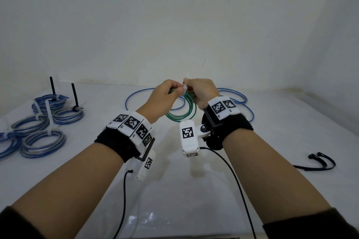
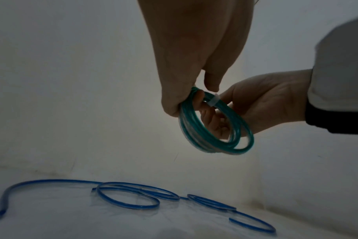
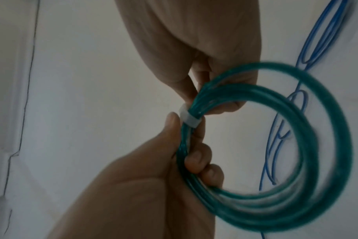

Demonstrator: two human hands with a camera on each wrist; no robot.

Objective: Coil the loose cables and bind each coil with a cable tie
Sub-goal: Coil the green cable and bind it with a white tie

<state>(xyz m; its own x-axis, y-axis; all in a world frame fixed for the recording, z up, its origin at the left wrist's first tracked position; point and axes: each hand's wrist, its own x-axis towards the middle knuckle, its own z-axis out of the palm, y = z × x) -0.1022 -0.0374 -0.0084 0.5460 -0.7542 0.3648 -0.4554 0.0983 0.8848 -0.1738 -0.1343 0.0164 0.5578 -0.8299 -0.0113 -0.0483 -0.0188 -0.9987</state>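
Both hands are raised together above the middle of the counter (image 1: 174, 190), holding a green cable coil (image 1: 183, 111) between them. The left hand (image 1: 162, 99) grips the top of the coil, thumb on one side and fingers curled through the loops on the other. The right hand (image 1: 202, 91) pinches the coil at the same spot, its fingertips on a white cable tie (image 1: 184, 89) wrapped around the gathered strands. In the right wrist view the tie (image 3: 189, 118) sits as a narrow band around the bundle, just above the left thumb, while the loops of the coil (image 3: 309, 145) hang free below and to the right, fanned slightly apart. The left wrist view shows the same band (image 2: 213, 101) between the two hands, with the coil (image 2: 210, 139) dangling clear of the counter.

Behind the hands, on the far part of the counter, a loose blue cable (image 1: 236, 99) sprawls in several uneven loops; the left wrist view shows it (image 2: 129, 200) lying flat with one end off to the left.

On the far left lies a group of bound coils (image 1: 42, 122), blue and grey, each wrapped with a white or black tie, two of the black tie tails standing upright. At the near right edge rest two black cable ties (image 1: 318, 163), curved and lying close together.
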